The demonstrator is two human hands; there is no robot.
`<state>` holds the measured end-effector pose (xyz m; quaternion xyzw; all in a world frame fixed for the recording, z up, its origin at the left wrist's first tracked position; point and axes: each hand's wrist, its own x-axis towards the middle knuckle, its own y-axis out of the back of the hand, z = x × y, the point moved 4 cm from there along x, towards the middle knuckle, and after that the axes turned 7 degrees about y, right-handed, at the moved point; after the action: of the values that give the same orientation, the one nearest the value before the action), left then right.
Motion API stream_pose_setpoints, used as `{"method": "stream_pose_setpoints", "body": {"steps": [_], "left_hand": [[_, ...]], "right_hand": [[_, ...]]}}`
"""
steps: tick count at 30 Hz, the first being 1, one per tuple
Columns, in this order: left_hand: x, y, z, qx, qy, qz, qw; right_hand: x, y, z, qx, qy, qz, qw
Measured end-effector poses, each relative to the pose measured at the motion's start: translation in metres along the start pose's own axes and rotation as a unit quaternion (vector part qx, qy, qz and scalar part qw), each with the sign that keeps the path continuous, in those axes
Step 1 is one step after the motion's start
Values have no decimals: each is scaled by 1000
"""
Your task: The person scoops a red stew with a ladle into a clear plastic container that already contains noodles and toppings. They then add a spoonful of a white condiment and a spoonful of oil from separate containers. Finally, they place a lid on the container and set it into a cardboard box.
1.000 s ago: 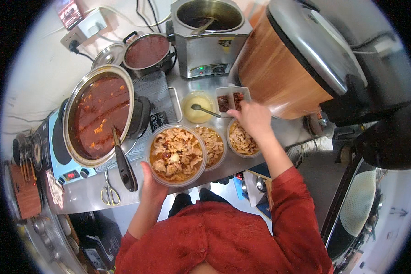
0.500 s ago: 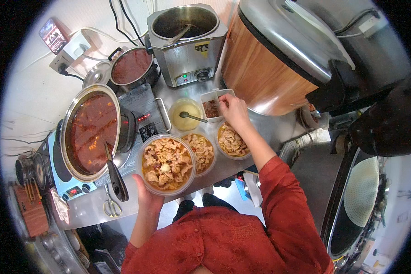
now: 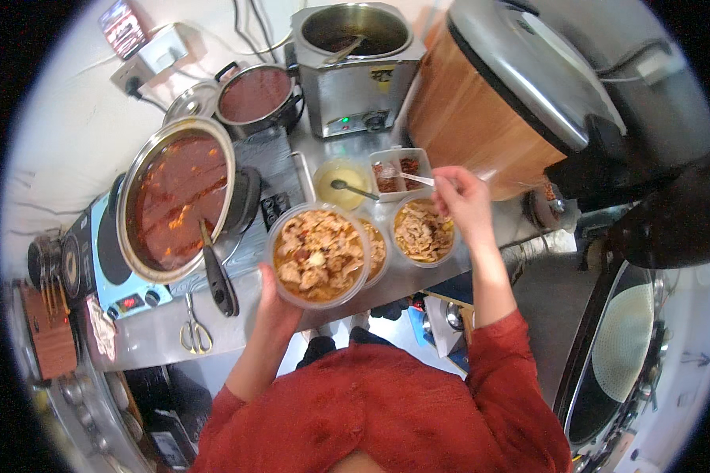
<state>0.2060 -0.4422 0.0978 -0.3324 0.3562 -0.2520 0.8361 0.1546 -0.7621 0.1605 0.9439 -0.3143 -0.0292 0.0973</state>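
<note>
My left hand (image 3: 281, 306) grips a clear round tub (image 3: 327, 305) from its lower left side. Meat slices in yellowish broth fill it, with a pale lump and dark bits on top. Raised beyond the other tubs, my right hand (image 3: 464, 201) pinches the handle of a small spoon (image 3: 418, 180). The spoon's head is over a white divided container (image 3: 427, 163) of reddish-brown dry seasoning. A second meat tub (image 3: 385, 251) is partly hidden behind the held one. Below my right hand sits a third meat tub (image 3: 429, 263).
A bowl of pale yellow liquid (image 3: 330, 191) holds a dark spoon (image 3: 356, 190). On the left stands a large pot of red soup (image 3: 151, 273) with a black-handled ladle (image 3: 219, 284). Scissors (image 3: 194, 335) lie near the counter edge. Behind are a smaller pot (image 3: 227, 130), a steel warmer (image 3: 363, 94) and a wood-patterned cooker (image 3: 473, 110).
My right hand has drawn back to the right from the seasoning container, and the spoon in its fingers now shows. My left hand still holds the tub. The whole view has shifted.
</note>
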Motion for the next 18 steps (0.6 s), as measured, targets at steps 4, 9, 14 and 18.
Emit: {"method": "stream_pose_setpoints", "body": {"steps": [4, 9, 14, 18], "left_hand": [[3, -2, 0, 13, 31, -8, 999], [9, -14, 5, 33, 29, -32, 999], [11, -17, 7, 50, 19, -29, 998], [14, -9, 4, 43, 14, -5, 999]], "right_hand": [[-43, -15, -45, 65, -7, -49, 997], [-80, -40, -73, -69, 59, -72, 993], [-101, -55, -102, -261, 389, -111, 877], [-90, -36, -101, -286, 380, -30, 879]]}}
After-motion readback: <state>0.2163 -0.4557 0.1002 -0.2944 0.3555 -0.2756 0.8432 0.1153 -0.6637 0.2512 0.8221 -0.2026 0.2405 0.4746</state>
